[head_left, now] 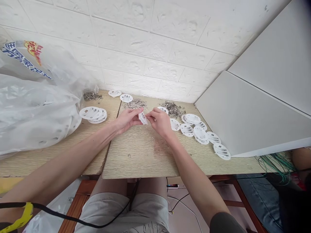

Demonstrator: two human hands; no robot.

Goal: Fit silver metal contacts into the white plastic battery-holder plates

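My left hand and my right hand meet above the middle of the wooden table. Both pinch one white slotted plastic disc, held on edge between the fingertips. A small stack of the same white discs lies to the left of my left hand. Several more discs lie spread in a row to the right of my right hand. Two piles of small grey metal bits sit just behind my hands.
A big clear plastic bag holding more discs fills the left of the table. A grey slanted panel stands at the right. Two more discs and another grey pile lie near the white brick wall. Green wires hang at the right edge.
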